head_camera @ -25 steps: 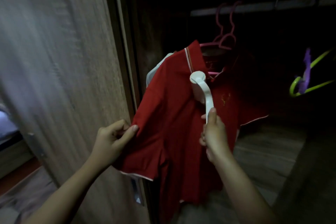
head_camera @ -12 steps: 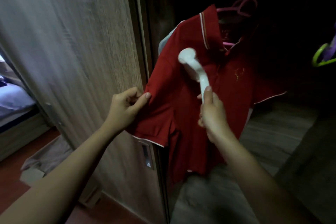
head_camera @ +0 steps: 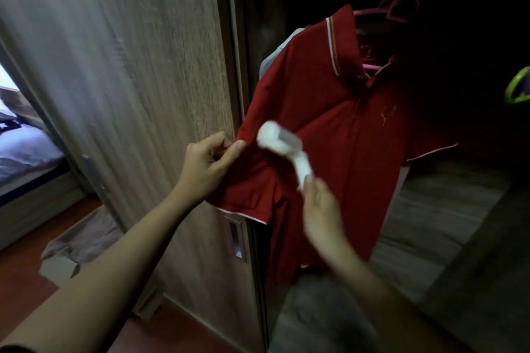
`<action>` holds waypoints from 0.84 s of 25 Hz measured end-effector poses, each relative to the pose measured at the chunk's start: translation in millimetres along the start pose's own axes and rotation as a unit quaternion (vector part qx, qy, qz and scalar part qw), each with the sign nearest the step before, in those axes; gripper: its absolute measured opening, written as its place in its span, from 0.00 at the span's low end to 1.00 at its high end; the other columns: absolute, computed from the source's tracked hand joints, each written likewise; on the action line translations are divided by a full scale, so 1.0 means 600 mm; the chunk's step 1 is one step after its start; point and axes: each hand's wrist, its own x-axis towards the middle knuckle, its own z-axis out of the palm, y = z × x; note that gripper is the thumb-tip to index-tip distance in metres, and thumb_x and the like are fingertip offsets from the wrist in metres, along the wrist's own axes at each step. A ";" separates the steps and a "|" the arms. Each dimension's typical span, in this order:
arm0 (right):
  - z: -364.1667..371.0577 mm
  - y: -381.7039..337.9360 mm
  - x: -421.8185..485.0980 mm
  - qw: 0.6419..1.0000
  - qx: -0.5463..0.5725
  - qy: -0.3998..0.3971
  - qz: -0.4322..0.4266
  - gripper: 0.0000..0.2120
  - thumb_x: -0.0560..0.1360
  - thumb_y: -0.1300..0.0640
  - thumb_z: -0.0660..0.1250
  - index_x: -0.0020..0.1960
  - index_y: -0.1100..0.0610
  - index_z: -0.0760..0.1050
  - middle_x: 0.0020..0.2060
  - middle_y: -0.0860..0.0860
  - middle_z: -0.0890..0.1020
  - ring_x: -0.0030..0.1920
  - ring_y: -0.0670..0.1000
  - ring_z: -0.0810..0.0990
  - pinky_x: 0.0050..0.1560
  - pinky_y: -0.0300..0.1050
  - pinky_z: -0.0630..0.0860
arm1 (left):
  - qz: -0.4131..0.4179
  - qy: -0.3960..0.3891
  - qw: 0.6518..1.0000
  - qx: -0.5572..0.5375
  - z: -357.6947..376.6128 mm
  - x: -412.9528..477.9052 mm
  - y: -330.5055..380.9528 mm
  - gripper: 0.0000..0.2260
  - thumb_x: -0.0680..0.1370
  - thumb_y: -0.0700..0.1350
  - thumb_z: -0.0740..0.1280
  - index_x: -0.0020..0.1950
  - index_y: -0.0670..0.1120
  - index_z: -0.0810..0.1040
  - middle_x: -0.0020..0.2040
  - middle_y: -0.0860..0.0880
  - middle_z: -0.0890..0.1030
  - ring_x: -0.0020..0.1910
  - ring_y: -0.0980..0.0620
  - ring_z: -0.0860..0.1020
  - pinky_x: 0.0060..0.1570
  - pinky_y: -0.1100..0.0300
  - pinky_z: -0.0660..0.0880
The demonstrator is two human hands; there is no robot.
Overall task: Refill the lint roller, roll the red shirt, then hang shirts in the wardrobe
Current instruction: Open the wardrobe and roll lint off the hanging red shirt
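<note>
Left hand [head_camera: 210, 163] is clamped on the sleeve edge of the red shirt [head_camera: 329, 112], thumb against fingers. Right hand [head_camera: 321, 206], blurred, is wrapped round the handle of the lint roller [head_camera: 282, 149].

Wood-grain wardrobe door [head_camera: 129, 66] is seen filling the 9 o'clock side, and the dark wardrobe interior [head_camera: 473, 23] the 3 o'clock side. The shirt is hung on a pink hanger [head_camera: 401, 6] at 1 o'clock. At far 9 o'clock a bed [head_camera: 23, 152] is glimpsed above reddish floor [head_camera: 23, 289]. The roller is laid against the sleeve, with its long axis run from 5 to 11 o'clock and its head pointed to 11.
</note>
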 end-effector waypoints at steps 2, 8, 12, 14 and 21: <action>0.010 0.011 -0.027 0.999 0.002 -0.034 0.012 0.17 0.81 0.50 0.51 0.47 0.58 0.75 0.31 0.47 0.74 0.32 0.48 0.72 0.36 0.42 0.65 | 0.002 0.006 1.000 0.001 0.000 -0.001 -0.002 0.20 0.74 0.55 0.65 0.32 0.42 0.66 0.26 0.50 0.64 0.27 0.57 0.61 0.27 0.61 0.60; -0.056 0.018 0.152 0.979 0.073 0.146 0.119 0.25 0.80 0.45 0.48 0.51 0.63 0.75 0.32 0.51 0.74 0.35 0.56 0.75 0.37 0.50 0.72 | 0.004 -0.011 1.000 0.008 -0.001 0.008 0.003 0.22 0.74 0.56 0.65 0.31 0.39 0.68 0.26 0.50 0.65 0.27 0.55 0.63 0.28 0.58 0.61; 0.006 0.043 0.028 0.997 0.018 -0.009 0.078 0.20 0.81 0.50 0.50 0.50 0.61 0.76 0.36 0.53 0.78 0.39 0.56 0.77 0.36 0.44 0.67 | 0.005 -0.002 1.000 0.009 -0.002 0.003 0.004 0.20 0.73 0.55 0.65 0.31 0.41 0.69 0.26 0.48 0.66 0.27 0.58 0.62 0.27 0.58 0.61; 0.010 0.060 0.034 0.997 0.023 -0.017 0.076 0.23 0.79 0.45 0.49 0.50 0.59 0.77 0.30 0.47 0.73 0.35 0.53 0.74 0.32 0.42 0.65 | 0.002 0.002 1.000 0.001 -0.001 0.006 0.003 0.17 0.73 0.55 0.65 0.31 0.46 0.68 0.26 0.51 0.66 0.27 0.59 0.63 0.26 0.58 0.61; -0.129 0.113 0.229 0.966 0.057 0.197 0.158 0.25 0.79 0.45 0.46 0.50 0.61 0.75 0.34 0.55 0.76 0.34 0.60 0.77 0.28 0.45 0.77 | -0.007 0.001 1.000 0.007 0.003 -0.001 0.005 0.16 0.73 0.54 0.66 0.31 0.47 0.67 0.25 0.43 0.68 0.27 0.58 0.64 0.27 0.57 0.62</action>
